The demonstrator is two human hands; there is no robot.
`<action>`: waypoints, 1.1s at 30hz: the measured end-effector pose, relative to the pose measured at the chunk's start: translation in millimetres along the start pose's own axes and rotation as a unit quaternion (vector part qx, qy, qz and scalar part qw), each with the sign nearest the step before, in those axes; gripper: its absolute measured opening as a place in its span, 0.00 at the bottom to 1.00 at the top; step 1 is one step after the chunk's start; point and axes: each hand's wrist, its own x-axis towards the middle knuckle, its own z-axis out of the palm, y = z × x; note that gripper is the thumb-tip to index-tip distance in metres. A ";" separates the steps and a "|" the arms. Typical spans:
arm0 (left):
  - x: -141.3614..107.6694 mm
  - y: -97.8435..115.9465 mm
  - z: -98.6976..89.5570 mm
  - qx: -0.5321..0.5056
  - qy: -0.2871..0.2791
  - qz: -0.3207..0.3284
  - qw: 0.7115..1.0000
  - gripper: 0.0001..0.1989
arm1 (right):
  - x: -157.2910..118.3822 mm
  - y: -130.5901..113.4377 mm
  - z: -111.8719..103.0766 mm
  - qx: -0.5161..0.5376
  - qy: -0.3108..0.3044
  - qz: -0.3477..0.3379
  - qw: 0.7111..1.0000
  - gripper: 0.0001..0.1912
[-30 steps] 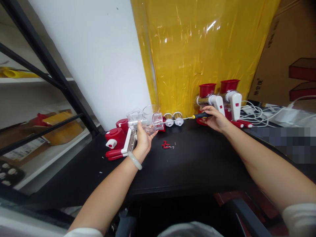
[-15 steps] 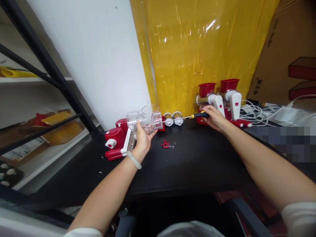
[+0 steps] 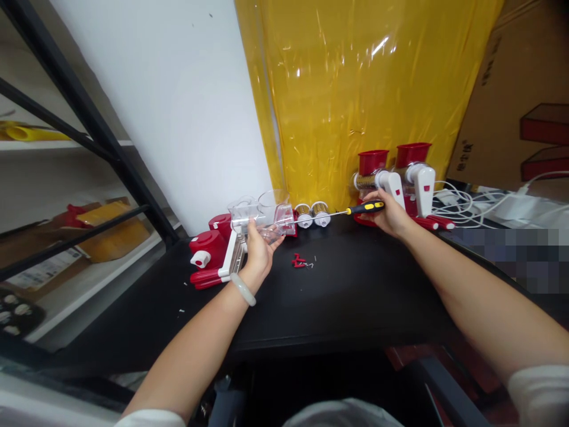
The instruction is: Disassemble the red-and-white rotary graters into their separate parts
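My left hand [image 3: 260, 249] is wrapped round a clear plastic housing [image 3: 249, 216], held on its side above the black table. In my right hand [image 3: 386, 214] is a screwdriver [image 3: 365, 207] with a black and yellow handle. Its long shaft points left, and the tip reaches the housing's right end; whether it sits on a screw is too small to tell. Below, small red parts [image 3: 297, 261] and several screws [image 3: 311, 265] lie on the table. Just behind stand two grater drums [image 3: 320, 213] with white ends.
Red and white grater bases [image 3: 208, 249] stand at the left. Two assembled rotary graters [image 3: 418, 178] stand at the back right, beside white cables [image 3: 462, 204]. Behind the black table [image 3: 347, 302] hang yellow plastic film [image 3: 355, 89] and a white panel [image 3: 178, 107]. A shelf rack [image 3: 89, 142] is on the left.
The clear housing has shifted slightly right. My right hand's fingers have slid back and opened a little around the screwdriver, so more of the handle shows.
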 end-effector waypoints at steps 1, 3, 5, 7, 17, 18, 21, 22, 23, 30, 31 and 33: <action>0.0 0.6 0.0 -0.001 0.002 -0.001 1.000 0.19 | 0.9 1.8 -0.5 -0.027 0.001 0.008 1.000 0.23; 0.2 1.6 0.2 -0.009 0.002 -0.003 1.000 0.19 | 1.6 5.2 -1.9 -0.090 -0.001 0.009 0.996 0.27; 0.7 2.1 0.4 -0.015 0.001 -0.002 1.000 0.19 | 0.9 7.2 -2.5 -0.129 -0.004 -0.007 0.992 0.25; 1.2 2.0 0.5 -0.016 0.000 0.000 1.000 0.19 | -0.7 7.0 -1.3 -0.116 -0.003 -0.018 0.993 0.21; 0.6 1.2 -0.5 -0.026 -0.009 0.003 1.000 0.19 | -9.1 -5.8 1.0 0.068 -0.063 0.029 0.995 0.17; 0.4 1.4 -0.4 -0.028 -0.008 0.003 1.000 0.19 | -9.4 -6.3 0.5 0.072 -0.066 0.031 0.995 0.17; 0.3 1.6 0.0 -0.028 -0.006 0.002 1.000 0.19 | -9.8 -6.9 -0.3 0.081 -0.066 0.034 0.994 0.17; 0.4 1.7 0.2 -0.026 -0.005 0.001 1.000 0.19 | -9.8 -7.0 -0.4 0.082 -0.067 0.033 0.994 0.17; 0.4 1.7 0.4 -0.023 -0.005 0.000 1.000 0.19 | -10.0 -7.1 -0.5 0.083 -0.070 0.032 0.994 0.18; -0.3 1.6 1.6 -0.014 -0.006 0.008 1.000 0.19 | -13.3 -10.2 0.3 0.087 -0.077 0.025 0.993 0.20; -0.4 1.2 1.4 -0.013 -0.004 0.005 1.000 0.19 | -13.3 -10.7 0.6 0.084 -0.077 0.019 0.993 0.20; -0.4 0.2 1.0 -0.009 -0.001 0.001 1.000 0.19 | -11.8 -10.9 0.8 0.074 -0.079 0.008 0.994 0.16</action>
